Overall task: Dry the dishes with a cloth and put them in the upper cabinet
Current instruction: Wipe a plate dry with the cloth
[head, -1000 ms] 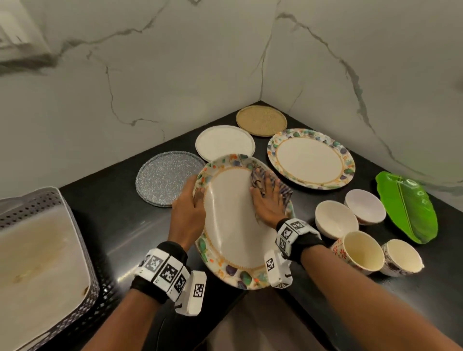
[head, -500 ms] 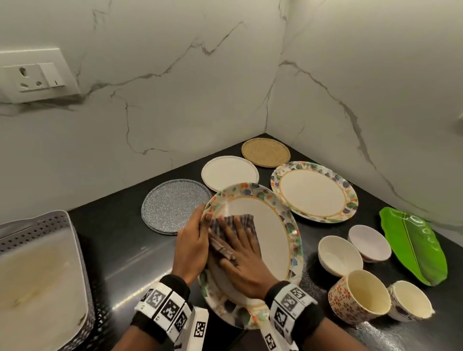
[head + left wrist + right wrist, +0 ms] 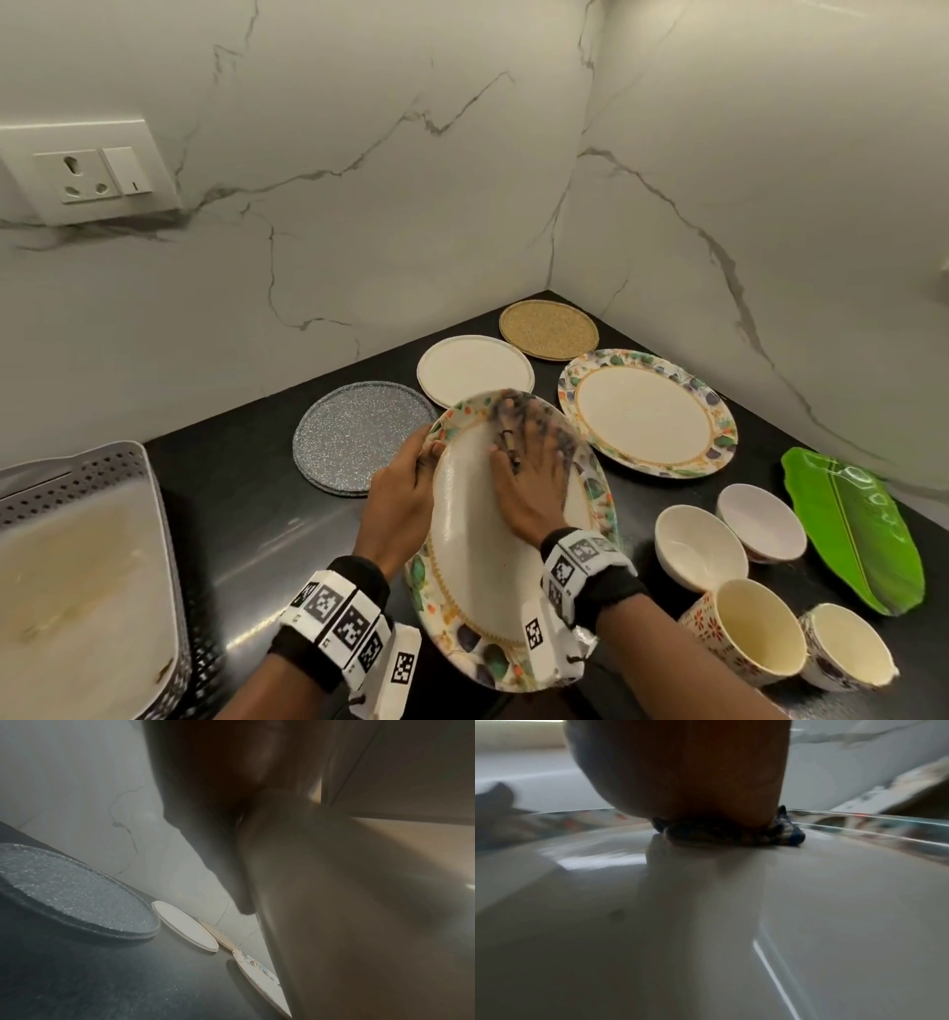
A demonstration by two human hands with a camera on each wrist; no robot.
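A large oval plate [image 3: 477, 565] with a floral rim is held tilted above the black counter. My left hand [image 3: 405, 488] grips its left edge, thumb over the rim. My right hand [image 3: 529, 473] lies flat on the plate's upper part and presses a dark checked cloth [image 3: 570, 447] against it; the cloth is mostly hidden under the fingers. In the right wrist view the cloth [image 3: 731, 835] is squashed under my palm on the glossy plate [image 3: 706, 923]. The left wrist view shows the plate's underside [image 3: 359, 902] close up and blurred.
On the counter lie a grey speckled plate [image 3: 354, 437], a white plate [image 3: 475, 370], a woven mat [image 3: 548, 329], a second floral plate [image 3: 647, 411], two bowls [image 3: 698, 545], two cups [image 3: 755, 632] and a green leaf dish [image 3: 857, 529]. A perforated tray [image 3: 77, 565] stands at left.
My right hand has slid the cloth from the plate's left middle up toward its far rim. The head view has tilted upward; the left hand keeps its hold.
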